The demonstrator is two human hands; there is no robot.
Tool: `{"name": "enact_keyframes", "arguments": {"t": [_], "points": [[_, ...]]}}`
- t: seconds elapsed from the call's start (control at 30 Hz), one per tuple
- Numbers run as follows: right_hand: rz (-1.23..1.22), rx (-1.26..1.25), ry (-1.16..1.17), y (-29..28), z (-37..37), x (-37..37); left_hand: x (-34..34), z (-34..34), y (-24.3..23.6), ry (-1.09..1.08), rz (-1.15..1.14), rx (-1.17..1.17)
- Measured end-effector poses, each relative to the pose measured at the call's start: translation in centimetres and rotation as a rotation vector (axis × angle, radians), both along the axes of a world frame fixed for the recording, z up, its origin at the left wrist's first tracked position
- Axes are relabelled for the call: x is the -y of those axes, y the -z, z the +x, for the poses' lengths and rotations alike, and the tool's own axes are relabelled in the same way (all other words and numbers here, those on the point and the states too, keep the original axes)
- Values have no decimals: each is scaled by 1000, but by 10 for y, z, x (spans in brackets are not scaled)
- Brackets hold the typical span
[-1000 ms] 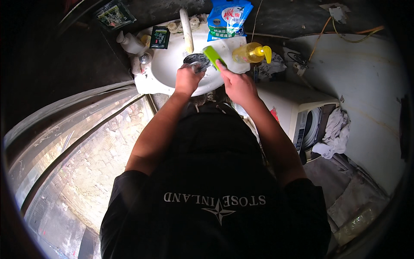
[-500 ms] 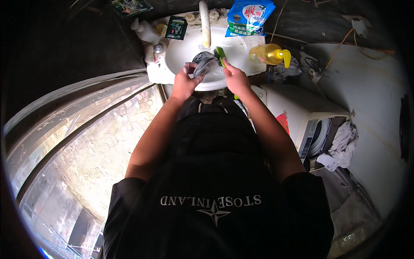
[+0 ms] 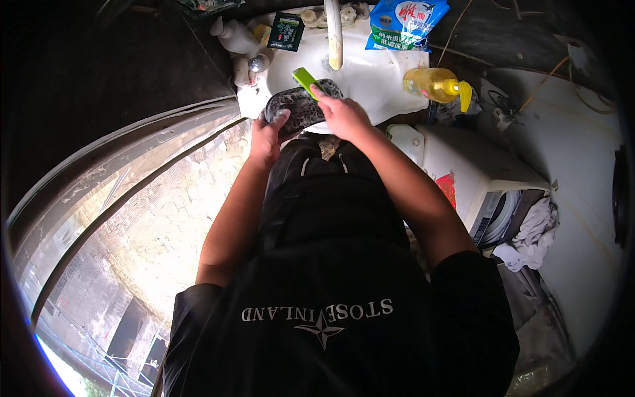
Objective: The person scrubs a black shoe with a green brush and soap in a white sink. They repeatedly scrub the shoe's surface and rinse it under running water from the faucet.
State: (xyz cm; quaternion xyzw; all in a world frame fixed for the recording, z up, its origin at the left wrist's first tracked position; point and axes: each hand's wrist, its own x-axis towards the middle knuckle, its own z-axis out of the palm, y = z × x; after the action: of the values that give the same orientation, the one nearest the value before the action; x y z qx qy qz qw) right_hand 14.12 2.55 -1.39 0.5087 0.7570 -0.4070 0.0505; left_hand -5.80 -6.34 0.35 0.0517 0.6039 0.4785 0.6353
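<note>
A brush (image 3: 303, 77) sits over the sink (image 3: 377, 83), near and left of the faucet (image 3: 334, 36); a sachet (image 3: 286, 32) lies far left, a bag (image 3: 406, 26) far right, a pump bottle (image 3: 431, 84) right.

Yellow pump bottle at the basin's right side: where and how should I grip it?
Probably around the yellow pump bottle's rounded body, from the near side, with the right hand. The body is broad; the narrower pump head points right and may press down if gripped. That hand holds the green brush, so it must be freed first.
</note>
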Motion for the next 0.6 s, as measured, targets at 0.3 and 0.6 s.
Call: {"name": "enact_keyframes", "arguments": {"t": [0.3,0.6], "points": [[-34,56,99,26,13,7,-11,-10,7,-7,-30,25],[-70,-106,100,7,6,23,-23,-15,16,16,13,118]]}}
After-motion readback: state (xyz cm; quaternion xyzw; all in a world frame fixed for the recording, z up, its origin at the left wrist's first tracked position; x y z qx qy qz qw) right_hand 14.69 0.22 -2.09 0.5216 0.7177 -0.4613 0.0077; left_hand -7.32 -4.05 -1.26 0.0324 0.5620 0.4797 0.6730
